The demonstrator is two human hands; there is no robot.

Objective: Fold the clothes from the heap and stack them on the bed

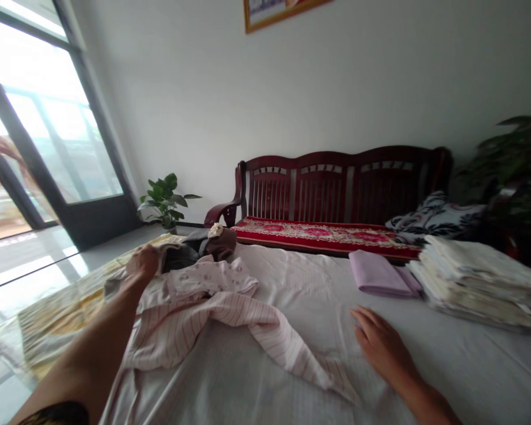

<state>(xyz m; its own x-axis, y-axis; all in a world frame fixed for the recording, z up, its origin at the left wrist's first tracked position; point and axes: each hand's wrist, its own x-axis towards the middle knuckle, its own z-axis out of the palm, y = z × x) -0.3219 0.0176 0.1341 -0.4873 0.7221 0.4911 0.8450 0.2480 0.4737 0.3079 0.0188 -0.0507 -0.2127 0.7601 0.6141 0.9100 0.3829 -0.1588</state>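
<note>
My left hand (144, 262) reaches to the far left of the covered table, its fingers closed on a greyish garment (115, 282) at the edge of a clothes pile. Dark grey clothing (188, 249) with a pale ruffled piece (216, 230) lies just right of it. Nearer me are a white garment with small prints (210, 277) and a pink-striped garment (243, 313), its long end stretching to the right. My right hand (383, 342) hovers over or rests on the white sheet (301, 277), fingers extended and holding nothing.
A folded lilac cloth (380, 274) lies at right beside a stack of folded pale cloths (478, 280). Yellow patterned fabric (62, 321) covers the left edge. Behind stands a dark wooden bench (323, 183) with a red floral cover, between potted plants (163, 198).
</note>
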